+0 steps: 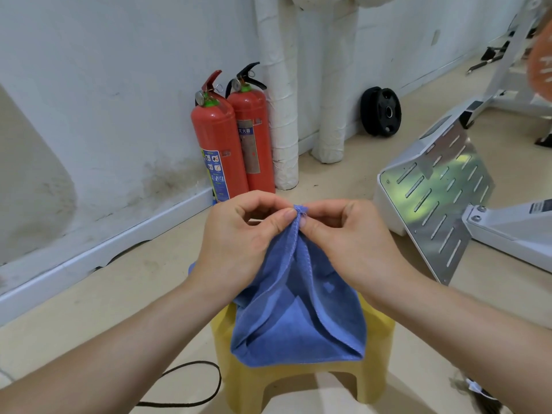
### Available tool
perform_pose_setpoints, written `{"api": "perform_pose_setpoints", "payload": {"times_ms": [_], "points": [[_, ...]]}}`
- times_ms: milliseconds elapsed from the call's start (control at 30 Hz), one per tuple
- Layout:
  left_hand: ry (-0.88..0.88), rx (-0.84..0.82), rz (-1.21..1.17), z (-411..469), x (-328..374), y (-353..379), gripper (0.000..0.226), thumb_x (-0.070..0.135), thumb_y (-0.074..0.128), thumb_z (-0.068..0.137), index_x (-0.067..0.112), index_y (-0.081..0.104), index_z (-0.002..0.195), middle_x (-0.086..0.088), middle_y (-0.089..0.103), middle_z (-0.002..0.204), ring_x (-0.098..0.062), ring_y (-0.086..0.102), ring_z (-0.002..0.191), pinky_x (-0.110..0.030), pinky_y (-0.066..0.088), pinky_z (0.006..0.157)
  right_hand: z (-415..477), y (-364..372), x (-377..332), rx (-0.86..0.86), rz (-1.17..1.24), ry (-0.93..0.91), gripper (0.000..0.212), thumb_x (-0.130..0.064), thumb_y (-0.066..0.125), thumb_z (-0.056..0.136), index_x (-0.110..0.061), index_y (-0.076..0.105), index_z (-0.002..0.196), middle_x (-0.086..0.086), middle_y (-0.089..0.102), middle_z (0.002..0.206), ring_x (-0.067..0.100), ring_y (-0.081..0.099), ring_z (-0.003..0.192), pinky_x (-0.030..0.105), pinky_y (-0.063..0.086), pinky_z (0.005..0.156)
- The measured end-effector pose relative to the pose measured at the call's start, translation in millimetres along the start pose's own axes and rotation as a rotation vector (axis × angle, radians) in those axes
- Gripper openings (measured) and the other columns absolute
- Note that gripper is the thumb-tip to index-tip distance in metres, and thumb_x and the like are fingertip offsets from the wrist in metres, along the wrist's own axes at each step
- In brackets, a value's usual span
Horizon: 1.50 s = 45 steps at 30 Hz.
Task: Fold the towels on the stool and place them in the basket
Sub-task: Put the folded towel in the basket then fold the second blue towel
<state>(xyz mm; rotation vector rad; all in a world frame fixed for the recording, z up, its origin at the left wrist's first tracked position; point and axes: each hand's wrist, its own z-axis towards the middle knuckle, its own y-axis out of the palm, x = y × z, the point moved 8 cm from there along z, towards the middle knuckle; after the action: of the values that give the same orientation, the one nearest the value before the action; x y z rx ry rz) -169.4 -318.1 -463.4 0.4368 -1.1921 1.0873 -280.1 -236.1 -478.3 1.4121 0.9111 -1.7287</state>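
A blue towel (298,321) hangs in front of me over a yellow plastic stool (301,383). My left hand (236,237) and my right hand (349,237) meet at the towel's top, each pinching a corner of it between thumb and forefinger, so the two corners touch. The cloth drapes down in a tent shape, its lower folded edge lying across the stool's seat. More blue cloth shows under my left wrist. No basket is in view.
Two red fire extinguishers (230,138) stand against the white wall, next to wrapped white pipes (283,115). A black weight plate (380,112) leans on the wall. A white machine with a slotted metal footplate (439,186) sits right. A black cable (191,380) lies on the floor.
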Motion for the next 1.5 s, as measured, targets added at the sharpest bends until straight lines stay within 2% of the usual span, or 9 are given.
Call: {"api": "perform_pose_setpoints", "payload": {"times_ms": [200,467,700,833,1000,1100,1267,1367,1500], "points": [[0.044,-0.011,0.022,0.5,1.6,0.7,0.014,0.010,0.071,0.083,0.021,0.074,0.091,0.001,0.073,0.084,-0.008,0.068,0.082,-0.024,0.055,0.076,2.2,-0.8,-3.2,0.003,-0.085,-0.055,0.017,-0.005,0.062,0.089,-0.013,0.076,0.093,-0.003,0.076,0.086,0.005,0.071,0.083,0.019,0.054,0.078],[0.432,-0.019,0.418,-0.9,28.9,6.1,0.003,0.016,0.065,0.084,0.017,0.068,0.085,0.008,0.060,0.087,-0.015,0.056,0.082,-0.026,0.044,0.072,1.4,2.5,-1.7,0.018,0.023,0.021,0.016,0.003,0.064,0.082,-0.010,0.072,0.083,0.006,0.073,0.076,0.010,0.067,0.071,0.023,0.054,0.069],[0.162,0.057,0.080,24.8,1.1,-3.6,0.015,0.014,0.048,0.090,0.027,0.053,0.084,0.005,0.060,0.075,-0.011,0.057,0.070,-0.029,0.045,0.066,10.1,-2.4,34.7,-0.011,-0.377,0.111,0.015,0.008,0.054,0.070,-0.007,0.057,0.071,-0.004,0.050,0.059,0.012,0.043,0.057,0.025,0.036,0.055],[0.141,0.376,-0.026,59.8,8.4,-57.0,0.025,0.009,0.046,0.094,0.030,0.049,0.080,0.008,0.052,0.073,-0.009,0.048,0.066,-0.031,0.043,0.067,14.7,-26.3,64.2,-0.061,-0.636,0.244,0.021,0.007,0.043,0.064,0.000,0.056,0.079,0.003,0.046,0.063,0.020,0.041,0.061,0.028,0.032,0.053],[-0.001,0.740,-0.024,82.8,-18.2,-138.7,0.018,0.017,0.050,0.089,0.030,0.047,0.076,0.012,0.047,0.070,-0.012,0.048,0.068,-0.039,0.045,0.072,36.6,-68.3,43.4,0.000,-0.531,0.379,0.016,-0.001,0.057,0.075,-0.011,0.057,0.088,0.006,0.053,0.071,0.020,0.048,0.058,0.025,0.044,0.050],[-0.097,0.759,0.006,78.6,-37.4,-145.6,0.022,0.015,0.049,0.093,0.029,0.046,0.076,0.010,0.051,0.073,-0.014,0.051,0.070,-0.039,0.048,0.075,58.8,-77.0,4.5,-0.001,-0.542,0.300,0.015,-0.002,0.059,0.076,-0.013,0.054,0.085,0.007,0.053,0.069,0.017,0.048,0.056,0.021,0.043,0.046],[-0.035,0.766,-0.130,87.9,-21.4,-162.6,0.024,0.011,0.044,0.098,0.024,0.046,0.077,0.004,0.050,0.067,-0.009,0.043,0.049,-0.020,0.039,0.047,88.6,-73.4,-54.0,-0.075,-0.559,0.140,0.011,0.001,0.061,0.077,-0.009,0.062,0.078,0.007,0.063,0.068,0.009,0.055,0.045,0.020,0.045,0.044],[-0.003,0.785,-0.129,96.8,-15.5,-179.4,0.024,0.008,0.049,0.093,0.027,0.049,0.078,0.006,0.050,0.071,-0.010,0.047,0.061,-0.029,0.041,0.062,111.5,-66.3,-72.6,-0.114,-0.658,0.117,0.017,0.001,0.059,0.080,-0.011,0.069,0.087,0.007,0.068,0.071,0.008,0.061,0.047,0.019,0.049,0.044],[-0.068,0.666,0.062,100.0,-25.1,-168.9,0.030,0.008,0.043,0.094,0.031,0.062,0.091,-0.001,0.060,0.086,-0.014,0.055,0.072,-0.029,0.047,0.069,133.0,-50.2,-54.4,-0.206,-0.861,0.274,0.037,0.012,0.034,0.084,-0.007,0.065,0.094,0.013,0.059,0.081,0.031,0.067,0.073,0.033,0.060,0.055]]}}
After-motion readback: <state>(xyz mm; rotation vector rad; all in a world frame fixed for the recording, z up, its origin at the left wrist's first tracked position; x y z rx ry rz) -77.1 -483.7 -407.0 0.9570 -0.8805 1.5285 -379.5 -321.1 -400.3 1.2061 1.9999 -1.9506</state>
